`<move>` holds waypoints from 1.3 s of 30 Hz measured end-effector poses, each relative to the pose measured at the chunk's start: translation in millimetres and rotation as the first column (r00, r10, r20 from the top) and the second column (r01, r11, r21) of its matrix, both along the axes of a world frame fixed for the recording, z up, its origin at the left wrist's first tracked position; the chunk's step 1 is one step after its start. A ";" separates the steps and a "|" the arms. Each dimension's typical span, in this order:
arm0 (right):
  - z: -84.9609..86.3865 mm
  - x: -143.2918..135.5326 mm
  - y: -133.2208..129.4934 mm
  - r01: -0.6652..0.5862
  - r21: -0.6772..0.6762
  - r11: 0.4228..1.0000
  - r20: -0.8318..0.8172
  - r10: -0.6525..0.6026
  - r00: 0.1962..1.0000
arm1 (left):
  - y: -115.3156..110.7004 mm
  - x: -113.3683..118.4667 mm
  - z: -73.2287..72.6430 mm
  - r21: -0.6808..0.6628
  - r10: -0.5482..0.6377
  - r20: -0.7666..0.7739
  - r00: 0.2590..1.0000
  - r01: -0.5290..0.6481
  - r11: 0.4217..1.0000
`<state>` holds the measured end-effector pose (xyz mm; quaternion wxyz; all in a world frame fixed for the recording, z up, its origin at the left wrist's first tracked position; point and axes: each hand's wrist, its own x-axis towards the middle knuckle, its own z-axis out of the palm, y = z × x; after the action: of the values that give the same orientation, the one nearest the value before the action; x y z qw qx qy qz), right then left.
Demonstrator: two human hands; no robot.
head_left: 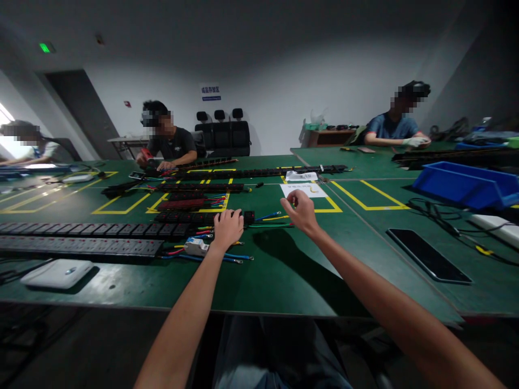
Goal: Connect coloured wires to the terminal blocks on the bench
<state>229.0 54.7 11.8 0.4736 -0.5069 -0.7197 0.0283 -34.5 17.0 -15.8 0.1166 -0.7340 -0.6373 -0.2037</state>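
My left hand (229, 229) lies over the end of a short black socket strip (186, 217), its fingers bent across the strip. From that end, blue, yellow and green wires (272, 218) run right across the table. Just past the wire tips is my right hand (300, 210), raised with thumb and fingers curled together; whatever is in them, if anything, is hidden. Nearer to me lie a black strip (93, 229) and a long grey socket strip (81, 247). A small white-grey breaker (197, 247) sits among coloured wires, including blue wires (227, 259) with metal lugs, by my left wrist.
More socket strips (259, 173) lie farther back. A printed white sheet (302, 190) is beyond my right hand. A phone (427, 254), blue bin (466, 185) and cables stand right; a white box (59, 274) is left. Several co-workers sit across the green table (284, 292).
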 end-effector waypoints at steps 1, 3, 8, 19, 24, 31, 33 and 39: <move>-2.1 3.0 1.9 0.044 0.014 0.999 0.024 -0.044 0.999 | -0.1 0.1 0.1 0.001 0.000 0.000 1.000 0.000 1.000; -8.6 7.4 3.4 0.091 -0.020 0.996 0.126 -0.088 0.988 | -0.3 0.6 0.4 -0.003 0.000 0.001 1.000 0.000 1.000; -25.2 11.9 1.7 0.131 -0.241 0.962 0.507 0.009 0.862 | 0.0 1.5 1.2 -0.012 0.013 0.007 1.000 -0.013 1.000; -29.9 31.6 18.1 0.008 -0.420 0.907 0.496 0.222 0.839 | 2.7 -1.3 1.9 -0.043 0.005 0.032 0.999 -0.003 0.999; -34.1 32.5 22.8 -0.156 -0.498 0.853 0.228 0.303 0.925 | 0.4 1.8 6.8 -0.065 0.034 0.064 0.997 -0.030 0.997; -40.2 29.7 26.6 -0.364 -0.463 0.809 -0.097 0.361 0.927 | -0.7 2.5 8.0 -0.120 0.022 0.038 0.999 -0.017 0.993; -40.0 30.4 26.3 -0.297 -0.459 0.837 -0.028 0.321 0.947 | -1.2 2.8 8.7 -0.126 0.024 0.034 0.999 -0.019 0.992; -31.9 30.5 14.9 -0.046 -0.372 0.927 0.319 0.174 0.932 | -1.1 4.0 10.3 -0.136 -0.059 -0.012 0.998 0.057 0.989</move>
<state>259.5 69.6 -20.2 0.2368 -0.5399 -0.8020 0.0962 -30.5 15.9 -5.6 0.0656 -0.7599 -0.6272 -0.1576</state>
